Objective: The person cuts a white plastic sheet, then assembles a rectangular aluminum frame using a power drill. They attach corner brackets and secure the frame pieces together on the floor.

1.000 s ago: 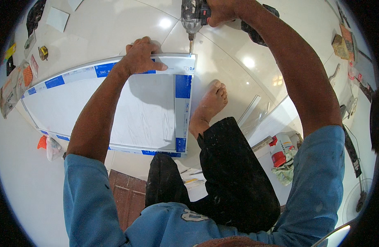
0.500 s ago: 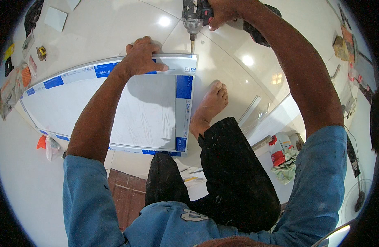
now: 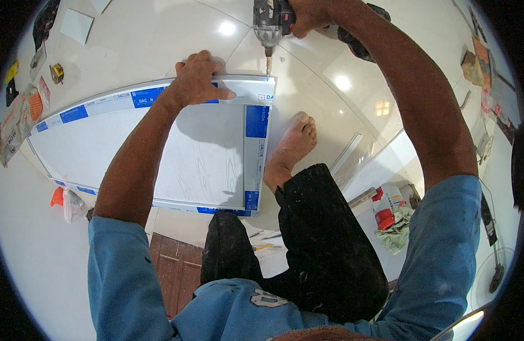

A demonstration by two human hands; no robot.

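The panel (image 3: 176,153), a white rectangular frame with strips of blue-and-white protective film on its rails, lies flat on the glossy tiled floor (image 3: 159,40) in front of the seated person. The left hand (image 3: 196,79) presses down on the far rail near the corner, palm flat and fingers spread over the edge, pinning it rather than gripping it. The right hand (image 3: 307,14) has its fingers wrapped tight around the handle of a cordless drill (image 3: 270,23), and the bit points down at the far right corner of the frame, its tip at or just above the rail.

As I judge it, the frame is already put together into a rectangle and the fixing at this one corner is under way; nothing here shows the job at that corner finished. The film is still on the rails, so peeling it looks to be left. I see no screw heads along the other corners, though they are small and far off, so I cannot say whether those joints are fastened.

The very tip of the bit is too small to read: touching or just clear, I cannot tell. The top of the drill and part of the right hand are cut off by the picture's edge. The person's bare foot (image 3: 293,145) rests just beside the right rail. The near rail is partly hidden by the left forearm and the knee, and the litter along the room's edges is too bent to name.
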